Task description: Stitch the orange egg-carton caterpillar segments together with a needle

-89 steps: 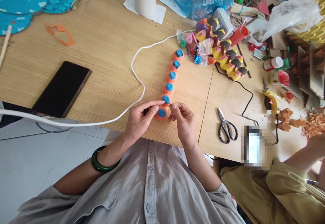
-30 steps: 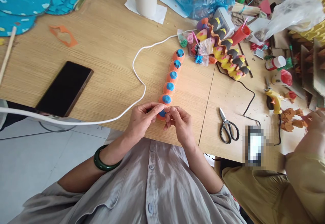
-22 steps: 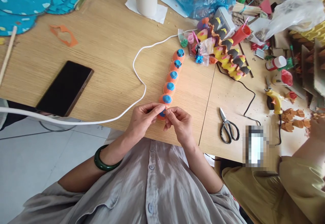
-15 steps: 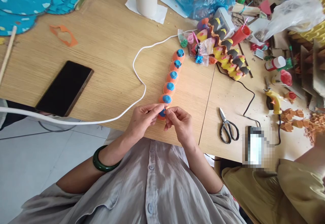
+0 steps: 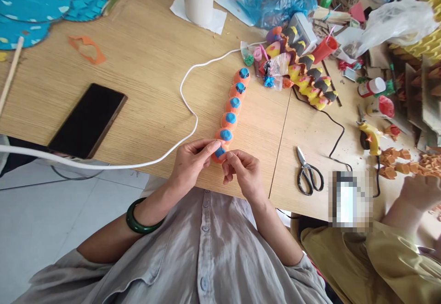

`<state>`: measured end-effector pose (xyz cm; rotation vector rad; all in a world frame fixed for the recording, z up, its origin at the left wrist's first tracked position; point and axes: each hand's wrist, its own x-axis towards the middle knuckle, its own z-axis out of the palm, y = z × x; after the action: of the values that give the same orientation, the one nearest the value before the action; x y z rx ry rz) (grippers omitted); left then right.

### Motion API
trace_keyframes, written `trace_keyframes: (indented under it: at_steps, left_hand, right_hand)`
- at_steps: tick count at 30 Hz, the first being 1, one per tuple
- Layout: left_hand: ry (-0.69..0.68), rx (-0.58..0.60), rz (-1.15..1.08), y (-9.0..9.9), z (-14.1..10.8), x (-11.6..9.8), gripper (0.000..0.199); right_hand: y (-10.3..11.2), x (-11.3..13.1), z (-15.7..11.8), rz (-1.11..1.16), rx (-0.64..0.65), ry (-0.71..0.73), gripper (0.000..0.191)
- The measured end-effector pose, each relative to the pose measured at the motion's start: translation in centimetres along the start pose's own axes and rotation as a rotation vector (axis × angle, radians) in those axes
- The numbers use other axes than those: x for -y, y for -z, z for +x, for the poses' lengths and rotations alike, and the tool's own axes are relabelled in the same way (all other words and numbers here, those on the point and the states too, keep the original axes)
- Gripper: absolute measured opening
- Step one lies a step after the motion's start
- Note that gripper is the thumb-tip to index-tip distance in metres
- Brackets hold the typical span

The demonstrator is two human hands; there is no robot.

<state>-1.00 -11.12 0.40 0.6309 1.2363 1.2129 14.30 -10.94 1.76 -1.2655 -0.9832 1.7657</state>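
Note:
A row of several orange bumps [image 5: 229, 120], like a painted egg-carton strip, lies on the table and runs away from me. Each bump carries a flattened blue piece [image 5: 234, 103] on top. The two farthest blue pieces [image 5: 240, 87] also bear small dark marks. At the near end, my left hand [image 5: 193, 159] pinches thumb against forefinger beside the closest bump. Just right of that bump, my right hand [image 5: 244, 168] is closed in a pinch as well. Whatever sits between the fingertips is too small to make out.
Black-handled scissors [image 5: 309, 171] and a yellow glue gun [image 5: 371, 136] lie to the right. A phone [image 5: 87, 120] and a white cable [image 5: 182, 88] are at left. Craft scraps and a painted yellow-and-black carton piece [image 5: 310, 76] crowd the back right. A co-worker's hand [image 5: 422, 191] is at far right.
My fingertips have parted slightly, the right hand shifting a little down and right. At far right, the co-worker's hand has come further into view. The orange row stays in place.

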Motion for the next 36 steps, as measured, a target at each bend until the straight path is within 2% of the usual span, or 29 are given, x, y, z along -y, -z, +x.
trace_keyframes:
  at_steps: [7, 16, 23, 36]
  left_hand:
    - [-0.015, 0.002, 0.075, 0.12, -0.17, 0.27, 0.029]
    - [-0.011, 0.003, 0.051, 0.29, -0.1, 0.17, 0.025]
    - [0.04, 0.008, 0.014, 0.09, -0.24, 0.26, 0.025]
    - [0.043, 0.019, 0.001, 0.03, -0.2, 0.3, 0.025]
  right_hand:
    - [-0.24, 0.0, 0.38, 0.006, 0.001, 0.024, 0.039]
    - [-0.32, -0.05, 0.38, 0.014, -0.026, 0.019, 0.036]
    - [-0.09, -0.56, 0.71, 0.102, 0.04, -0.046, 0.037]
    - [-0.41, -0.56, 0.65, 0.141, 0.006, -0.02, 0.034]
